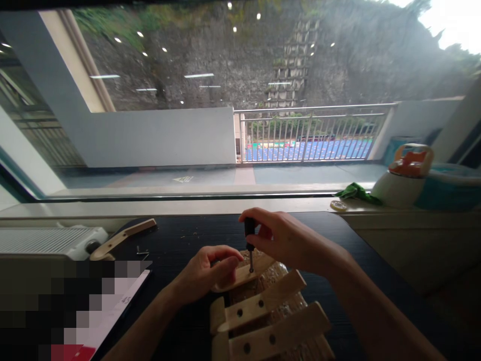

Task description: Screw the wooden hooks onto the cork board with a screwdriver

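My right hand (287, 233) is closed around the black handle of a screwdriver (249, 228), which stands upright. Its metal tip meets a dark spot on a pale wooden piece (240, 277). At the left end of that same piece, the fingers of my left hand (206, 268) are curled and hold it; their tips are partly hidden. Closer to me lie a second wooden piece (280, 293) and a third wooden piece (296, 326), each with two dark round holes or screw heads. Clear, crinkled plastic wrap (276, 273) shows beneath them.
Small metal keys or screws (142, 252) lie on the dark table (180, 233), beside a jointed wooden strip (126, 235). A white radiator-like unit (52, 240) stands at left. A green cloth (355, 191), a tape roll (338, 205) and a white jug (398, 185) sit on the windowsill.
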A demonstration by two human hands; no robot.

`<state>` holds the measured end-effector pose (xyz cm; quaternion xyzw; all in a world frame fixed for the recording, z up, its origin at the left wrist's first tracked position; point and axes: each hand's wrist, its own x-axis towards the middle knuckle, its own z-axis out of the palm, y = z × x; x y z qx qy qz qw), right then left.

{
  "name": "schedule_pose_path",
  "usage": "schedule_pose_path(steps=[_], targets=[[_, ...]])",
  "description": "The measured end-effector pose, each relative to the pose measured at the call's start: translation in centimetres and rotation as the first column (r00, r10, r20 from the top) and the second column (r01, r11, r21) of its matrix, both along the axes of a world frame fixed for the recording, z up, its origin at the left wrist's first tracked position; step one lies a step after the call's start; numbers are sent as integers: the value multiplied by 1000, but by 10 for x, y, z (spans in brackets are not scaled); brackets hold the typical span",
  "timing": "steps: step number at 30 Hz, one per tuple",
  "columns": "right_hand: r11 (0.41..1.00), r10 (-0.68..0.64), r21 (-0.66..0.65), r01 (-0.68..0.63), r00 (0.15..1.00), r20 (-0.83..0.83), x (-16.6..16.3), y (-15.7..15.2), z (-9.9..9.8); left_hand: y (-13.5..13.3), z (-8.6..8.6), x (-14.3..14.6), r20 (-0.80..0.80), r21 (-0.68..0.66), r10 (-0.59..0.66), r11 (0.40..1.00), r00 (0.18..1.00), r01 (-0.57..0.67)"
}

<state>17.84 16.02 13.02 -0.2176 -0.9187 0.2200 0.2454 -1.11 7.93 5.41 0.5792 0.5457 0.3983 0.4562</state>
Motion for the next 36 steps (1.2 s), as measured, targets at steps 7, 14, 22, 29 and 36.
schedule_pose_path(steps=[7,14,22,29,36], targets=[[1000,-10,-15,10,1000,3,1,-1,2,-1,1,0,-21,27,12,1000,1000,-12],[999,36,-25,-36,999,-6,1,-5,7,-2,4,2,-20,-1,26,1000,999,-26],[1000,-14,26,14,1000,-19,-3,-2,1,-1,5,2,-54,12,32,999,998,-32],[1000,12,30,-10,999,-38,-1,-5,4,-2,4,2,-16,-17,32,999,999,-32],[1000,-1,20,2,999,-42,-2,-3,3,-2,5,3,-47,-1,36,999,998,-36]])
